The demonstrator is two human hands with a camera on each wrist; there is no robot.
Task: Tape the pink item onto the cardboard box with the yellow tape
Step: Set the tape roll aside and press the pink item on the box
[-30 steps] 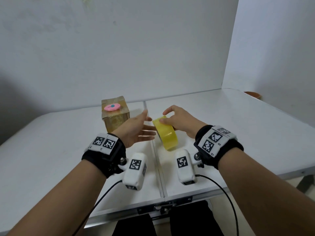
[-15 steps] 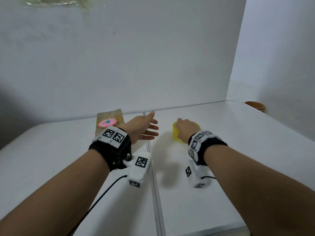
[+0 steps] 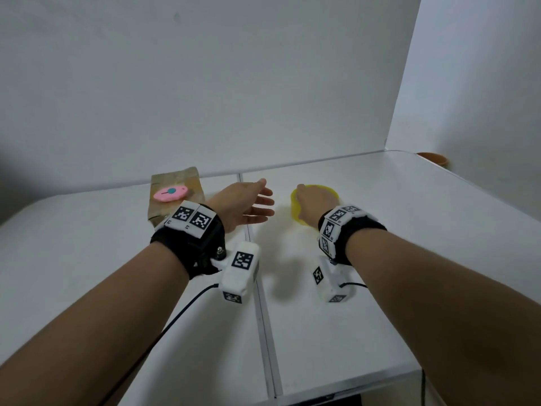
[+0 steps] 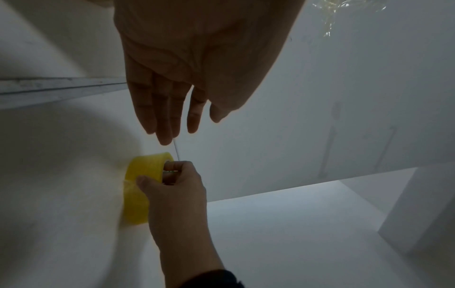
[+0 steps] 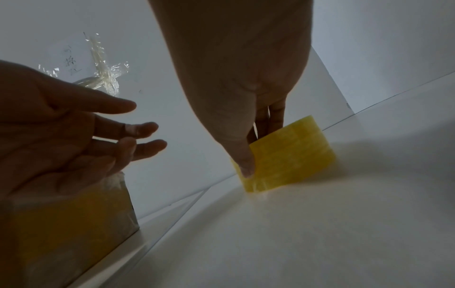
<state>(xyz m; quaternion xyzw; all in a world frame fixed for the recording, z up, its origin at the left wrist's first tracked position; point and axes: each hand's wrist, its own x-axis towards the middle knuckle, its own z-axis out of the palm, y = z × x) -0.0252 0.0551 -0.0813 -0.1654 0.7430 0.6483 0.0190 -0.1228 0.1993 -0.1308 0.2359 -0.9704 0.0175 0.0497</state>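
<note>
White table [image 3: 380, 259]: right hand [image 3: 311, 200] grips yellow tape [image 3: 295, 210]; left hand [image 3: 243, 205] empty, fingers spread.

Yellow tape roll [image 3: 314, 205]: translucent glossy plastic film. Brown cardboard box [image 3: 175, 197]: matt paperboard partly under shiny clear film. Pink oval item [image 3: 170, 194]: smooth, plastic-looking. White bench [image 3: 380, 288]: smooth matt top, grey metal-looking centre seam. Wrist bands: black cloth, matt white plastic housings.

Pink item [image 3: 170, 194] lies atop the cardboard box [image 3: 175, 183]; yellow tape roll [image 3: 295, 206] stands on edge nearby
</note>
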